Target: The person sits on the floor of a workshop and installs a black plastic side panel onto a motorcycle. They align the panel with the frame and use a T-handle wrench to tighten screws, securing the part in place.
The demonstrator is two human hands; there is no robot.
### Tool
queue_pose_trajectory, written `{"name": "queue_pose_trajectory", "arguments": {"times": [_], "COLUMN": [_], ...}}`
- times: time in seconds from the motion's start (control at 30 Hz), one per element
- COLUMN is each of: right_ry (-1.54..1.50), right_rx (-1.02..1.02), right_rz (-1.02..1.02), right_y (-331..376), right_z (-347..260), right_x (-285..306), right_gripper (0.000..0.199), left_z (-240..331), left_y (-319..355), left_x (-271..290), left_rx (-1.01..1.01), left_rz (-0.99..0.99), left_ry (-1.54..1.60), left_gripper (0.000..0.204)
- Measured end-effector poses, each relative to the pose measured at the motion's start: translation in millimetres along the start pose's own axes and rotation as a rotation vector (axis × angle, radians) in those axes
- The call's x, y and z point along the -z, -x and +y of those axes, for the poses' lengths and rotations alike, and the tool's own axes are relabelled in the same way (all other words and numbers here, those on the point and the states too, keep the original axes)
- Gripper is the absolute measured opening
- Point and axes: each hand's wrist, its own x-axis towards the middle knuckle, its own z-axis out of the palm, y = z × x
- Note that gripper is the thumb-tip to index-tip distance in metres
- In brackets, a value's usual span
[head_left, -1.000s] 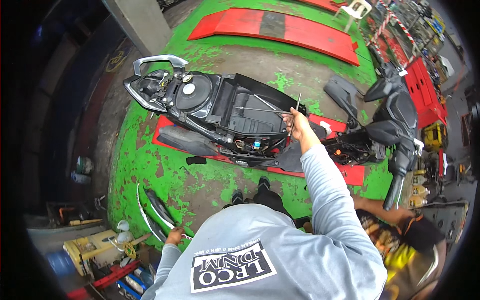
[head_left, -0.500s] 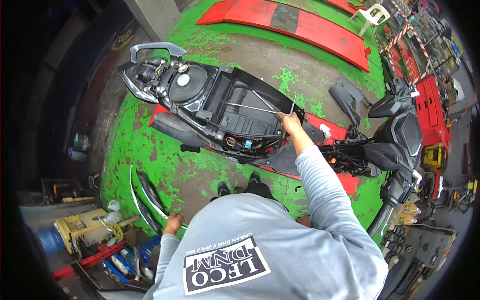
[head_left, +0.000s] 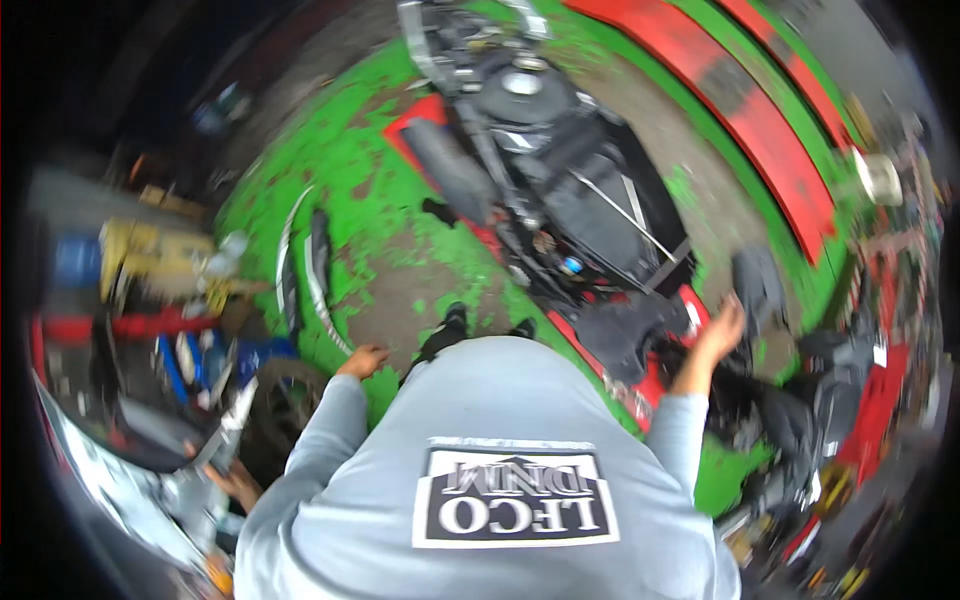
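Observation:
The partly stripped black scooter (head_left: pixel 525 130) stands ahead of me, its storage compartment (head_left: pixel 590 225) uncovered. A thin metal T-handle wrench (head_left: pixel 630 220) lies across that compartment. My right hand (head_left: pixel 720 332) is raised beyond the compartment's near right end, fingers apart, with nothing visible in them. It is nearest to a dark plastic panel (head_left: pixel 757 283) on the floor. My left hand (head_left: pixel 364 361) hangs low at my left side, beside the lower end of a curved black-and-white trim strip (head_left: pixel 318 270). Motion blur smears its fingers, so any grip is unclear.
A second curved trim piece (head_left: pixel 288 265) lies on the green floor (head_left: pixel 250 200). Red ramps (head_left: pixel 740 95) run along the far right. At lower left, another person's hand (head_left: pixel 238 482) shows near a wheel (head_left: pixel 285 405). A yellow box (head_left: pixel 150 255) stands at left.
My view has swung right, shifting the scooter up in the picture. My right hand has let go of the T-handle wrench, which now lies in the compartment, and moved away.

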Motion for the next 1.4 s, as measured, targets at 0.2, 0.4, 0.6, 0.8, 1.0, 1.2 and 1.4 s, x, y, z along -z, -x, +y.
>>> {"name": "queue_pose_trajectory", "arguments": {"times": [0.2,0.4,0.6,0.8,1.0,1.2,1.4], "right_ry": [-0.207,-0.174,-0.224,-0.312,-0.318,-0.234,-0.038], "right_rx": [-0.068,0.138,0.318,0.523,0.544,0.412,-0.061], "right_rz": [0.036,-0.055,-0.167,-0.380,-0.640,-0.999,-1.270], "right_y": [35,32,27,66,117,176,252], "right_z": [-37,-77,-129,-188,-228,-285,-195], "right_x": [5,-7,-44,-86,-134,-212,-329], "right_gripper": [0.035,0.029,0.024,0.020,0.023,0.026,0.024], "left_z": [-4,3,26,-37,-83,-110,-121], "left_y": [-1,-29,-6,-4,-2,-42,-60], "left_x": [-23,-33,-33,-15,9,72,209], "left_rx": [0.043,-0.134,-0.132,-0.022,0.082,0.058,0.092], "left_rz": [0.085,0.127,0.171,0.208,0.225,0.176,0.233], "left_ry": [0.018,0.038,0.170,0.197,0.341,0.547,0.649], "left_gripper": [0.049,0.049,0.046,0.044,0.042,0.032,0.040]}}
